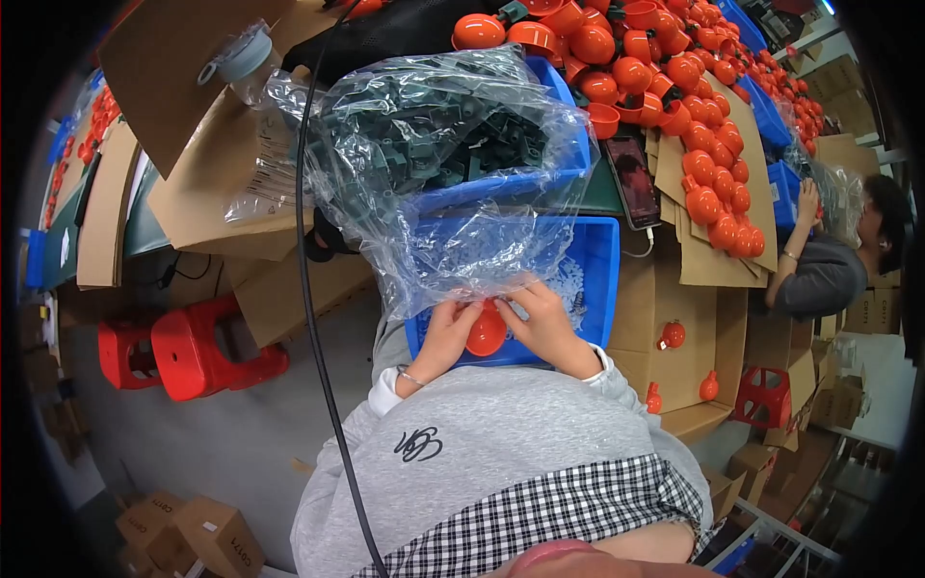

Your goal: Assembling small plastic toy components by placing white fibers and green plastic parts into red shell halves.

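Observation:
Close in front of my body, both hands meet at a glossy orange-red rounded plastic part [488,333]. My left hand [447,337] pinches its left upper edge with thumb and fingers. From the right, my right hand [545,323] closes on its upper edge, the fingertips partly under clear film. Below the hands is a blue bin [603,252] with small whitish translucent pieces [570,291] in it. A clear plastic bag [385,226] drapes over that bin's far side. Beyond it, dark green plastic parts [414,135] fill the bag, which rests in another blue bin [570,125].
Many orange-red parts [708,144] lie heaped on cardboard at the far right, beside a phone [632,183]. An open carton [689,371] holds a few. A black cable [318,356] hangs across the view. Red stools [207,347] stand left. A co-worker [824,270] sits right.

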`<state>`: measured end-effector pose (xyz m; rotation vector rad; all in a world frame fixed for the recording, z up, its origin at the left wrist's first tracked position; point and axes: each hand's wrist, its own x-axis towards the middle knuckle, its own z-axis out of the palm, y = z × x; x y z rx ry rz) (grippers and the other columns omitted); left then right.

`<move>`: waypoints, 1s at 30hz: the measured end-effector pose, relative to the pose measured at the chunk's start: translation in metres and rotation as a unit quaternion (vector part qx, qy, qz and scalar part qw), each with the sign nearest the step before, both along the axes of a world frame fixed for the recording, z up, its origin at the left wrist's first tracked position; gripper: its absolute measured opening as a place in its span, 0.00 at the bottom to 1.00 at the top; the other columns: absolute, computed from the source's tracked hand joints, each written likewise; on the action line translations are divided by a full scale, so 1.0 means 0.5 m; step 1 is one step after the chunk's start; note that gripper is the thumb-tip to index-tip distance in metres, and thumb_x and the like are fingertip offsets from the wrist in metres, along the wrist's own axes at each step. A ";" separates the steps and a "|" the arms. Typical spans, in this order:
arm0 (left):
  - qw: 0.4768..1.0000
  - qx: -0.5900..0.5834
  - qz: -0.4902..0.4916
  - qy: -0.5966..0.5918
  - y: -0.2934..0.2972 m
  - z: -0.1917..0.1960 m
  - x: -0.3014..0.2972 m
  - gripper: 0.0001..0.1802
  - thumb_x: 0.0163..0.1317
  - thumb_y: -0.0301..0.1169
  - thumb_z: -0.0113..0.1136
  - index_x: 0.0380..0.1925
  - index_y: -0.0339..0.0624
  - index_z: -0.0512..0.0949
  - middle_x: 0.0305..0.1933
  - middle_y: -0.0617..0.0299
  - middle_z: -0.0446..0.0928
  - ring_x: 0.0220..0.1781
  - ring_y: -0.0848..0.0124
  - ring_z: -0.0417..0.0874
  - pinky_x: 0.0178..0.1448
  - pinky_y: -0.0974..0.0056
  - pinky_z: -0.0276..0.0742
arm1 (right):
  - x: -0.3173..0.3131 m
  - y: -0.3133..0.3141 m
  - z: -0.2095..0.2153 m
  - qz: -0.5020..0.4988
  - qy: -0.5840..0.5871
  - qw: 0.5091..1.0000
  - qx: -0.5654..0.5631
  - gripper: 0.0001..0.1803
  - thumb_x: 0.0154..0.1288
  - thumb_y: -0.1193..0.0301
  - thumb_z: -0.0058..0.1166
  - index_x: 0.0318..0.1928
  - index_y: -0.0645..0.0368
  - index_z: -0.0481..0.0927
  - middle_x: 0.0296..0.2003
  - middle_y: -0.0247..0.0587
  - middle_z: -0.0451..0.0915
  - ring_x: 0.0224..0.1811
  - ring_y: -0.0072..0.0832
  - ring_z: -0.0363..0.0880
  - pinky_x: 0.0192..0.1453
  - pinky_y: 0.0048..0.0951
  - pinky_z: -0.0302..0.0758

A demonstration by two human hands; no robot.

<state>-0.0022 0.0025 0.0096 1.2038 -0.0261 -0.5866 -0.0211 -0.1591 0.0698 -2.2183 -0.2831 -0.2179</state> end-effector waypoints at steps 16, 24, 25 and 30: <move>0.999 0.010 -0.015 0.047 0.003 -0.010 0.001 0.16 0.66 0.30 0.49 0.51 0.34 0.71 0.49 0.57 0.76 0.49 0.74 0.75 0.53 0.70 0.70 | 0.188 -0.011 0.203 -0.031 -0.203 0.977 -0.050 0.10 0.53 0.76 0.60 0.37 0.63 0.79 0.33 0.48 0.78 0.33 0.40 0.79 0.38 0.31 0.74; 0.998 -0.022 -0.043 0.047 0.013 0.010 -0.001 0.21 0.65 0.30 0.48 0.56 0.34 0.69 0.52 0.56 0.75 0.52 0.74 0.74 0.57 0.71 0.68 | 0.283 0.005 0.147 0.051 -0.066 0.994 -0.073 0.14 0.53 0.70 0.61 0.40 0.63 0.79 0.34 0.46 0.76 0.35 0.41 0.77 0.40 0.34 0.74; 0.998 -0.022 -0.052 0.040 0.014 0.007 -0.001 0.21 0.64 0.30 0.48 0.56 0.34 0.69 0.52 0.56 0.74 0.52 0.73 0.74 0.57 0.72 0.67 | 0.282 0.006 0.148 0.051 -0.066 0.994 -0.074 0.14 0.53 0.70 0.61 0.40 0.63 0.79 0.34 0.46 0.76 0.35 0.41 0.77 0.40 0.34 0.74; 0.998 -0.016 -0.057 0.017 0.011 0.000 -0.001 0.21 0.64 0.29 0.49 0.56 0.34 0.69 0.52 0.55 0.74 0.52 0.73 0.74 0.57 0.71 0.68 | 0.284 0.002 0.135 -0.016 -0.067 0.993 0.097 0.10 0.51 0.79 0.59 0.37 0.64 0.79 0.35 0.42 0.75 0.37 0.30 0.79 0.41 0.26 0.75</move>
